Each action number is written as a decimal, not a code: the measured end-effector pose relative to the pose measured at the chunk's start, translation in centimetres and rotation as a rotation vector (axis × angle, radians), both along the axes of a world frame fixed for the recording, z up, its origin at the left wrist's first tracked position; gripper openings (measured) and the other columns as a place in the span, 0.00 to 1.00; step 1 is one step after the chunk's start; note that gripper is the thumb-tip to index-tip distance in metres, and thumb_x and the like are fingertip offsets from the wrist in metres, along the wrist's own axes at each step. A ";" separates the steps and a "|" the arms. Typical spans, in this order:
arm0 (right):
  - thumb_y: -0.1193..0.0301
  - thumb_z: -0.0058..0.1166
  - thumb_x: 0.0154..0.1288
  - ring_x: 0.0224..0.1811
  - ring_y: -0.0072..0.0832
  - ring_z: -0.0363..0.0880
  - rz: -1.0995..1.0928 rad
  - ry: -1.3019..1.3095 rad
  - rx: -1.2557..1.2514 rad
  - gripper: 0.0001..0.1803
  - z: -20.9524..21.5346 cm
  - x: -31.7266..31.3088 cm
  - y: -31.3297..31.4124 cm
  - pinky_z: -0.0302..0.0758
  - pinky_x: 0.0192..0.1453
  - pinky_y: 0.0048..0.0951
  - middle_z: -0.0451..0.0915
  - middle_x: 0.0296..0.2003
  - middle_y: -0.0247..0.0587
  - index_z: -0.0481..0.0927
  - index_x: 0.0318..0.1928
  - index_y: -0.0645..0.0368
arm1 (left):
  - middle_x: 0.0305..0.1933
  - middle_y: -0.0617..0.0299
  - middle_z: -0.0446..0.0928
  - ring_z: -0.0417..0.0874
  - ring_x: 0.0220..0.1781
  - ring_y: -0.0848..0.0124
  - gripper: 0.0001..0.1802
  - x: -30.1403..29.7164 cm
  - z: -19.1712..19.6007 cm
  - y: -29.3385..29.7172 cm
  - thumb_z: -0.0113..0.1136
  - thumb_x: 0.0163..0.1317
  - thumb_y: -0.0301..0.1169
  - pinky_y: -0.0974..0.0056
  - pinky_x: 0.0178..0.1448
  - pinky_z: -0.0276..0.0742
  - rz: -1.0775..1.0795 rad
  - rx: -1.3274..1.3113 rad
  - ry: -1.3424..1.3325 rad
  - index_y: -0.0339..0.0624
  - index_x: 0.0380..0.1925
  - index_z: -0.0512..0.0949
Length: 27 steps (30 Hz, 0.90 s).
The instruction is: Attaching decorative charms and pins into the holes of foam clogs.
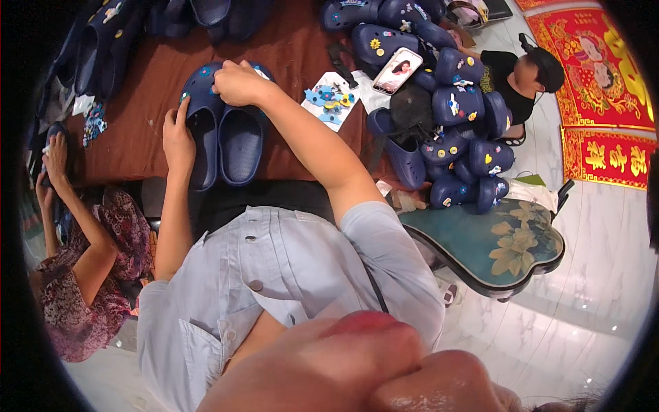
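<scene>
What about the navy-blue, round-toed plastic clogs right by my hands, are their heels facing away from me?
No, the clogs have their heels toward your body and their toes, by your right hand, pointing away.

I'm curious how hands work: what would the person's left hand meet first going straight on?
Probably the left navy clog, which the left hand seems to touch with its fingertips; depth is unclear.

this looks like a small workshop set up in a home: heaped navy-blue foam clogs (467, 103) and small blue-and-yellow charms (333, 103) lie on and around a brown cloth-covered surface (137, 141), with a co-worker in purple patterned clothing (79, 309) alongside. pale glossy marble-patterned floor tiles (522, 329), a curvy-edged green surface printed with flowers (467, 237) and red-and-gold paper posters (597, 75) seem domestic.
</scene>
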State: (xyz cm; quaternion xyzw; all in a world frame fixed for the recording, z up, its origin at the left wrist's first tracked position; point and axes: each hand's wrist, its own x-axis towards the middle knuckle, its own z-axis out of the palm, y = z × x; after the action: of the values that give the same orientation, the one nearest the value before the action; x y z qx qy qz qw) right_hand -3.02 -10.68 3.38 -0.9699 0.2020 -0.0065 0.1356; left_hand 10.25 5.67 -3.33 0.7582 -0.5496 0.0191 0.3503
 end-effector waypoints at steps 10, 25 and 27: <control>0.69 0.51 0.63 0.54 0.41 0.73 -0.112 -0.194 -0.095 0.16 -0.8 -2.3 1.3 0.68 0.56 0.49 0.84 0.45 0.36 0.87 0.49 0.47 | 0.57 0.43 0.72 0.77 0.56 0.47 0.36 -0.1 0.4 0.0 0.48 0.58 0.13 0.51 0.57 0.75 -0.005 -0.014 -0.089 0.56 0.67 0.68; 0.68 0.53 0.59 0.49 0.44 0.81 -0.102 -0.339 -0.067 0.15 -1.0 -4.1 -0.1 0.76 0.54 0.47 0.86 0.42 0.42 0.89 0.45 0.48 | 0.56 0.45 0.74 0.77 0.56 0.46 0.32 0.1 -0.2 0.1 0.47 0.60 0.17 0.50 0.56 0.76 0.030 -0.012 -0.045 0.58 0.64 0.71; 0.69 0.56 0.59 0.48 0.41 0.82 -0.183 -0.507 0.107 0.15 1.4 -6.6 -0.9 0.77 0.56 0.40 0.85 0.44 0.44 0.87 0.47 0.49 | 0.55 0.46 0.74 0.77 0.55 0.47 0.31 -0.1 -0.2 0.1 0.47 0.60 0.18 0.49 0.55 0.77 0.035 -0.089 -0.113 0.58 0.64 0.71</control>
State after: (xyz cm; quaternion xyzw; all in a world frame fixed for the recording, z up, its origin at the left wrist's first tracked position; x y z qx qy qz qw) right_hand -9.63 -11.62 4.76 -0.9065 0.2485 -0.2509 0.2316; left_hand 10.12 5.75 -3.55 0.7492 -0.5536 0.0923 0.3518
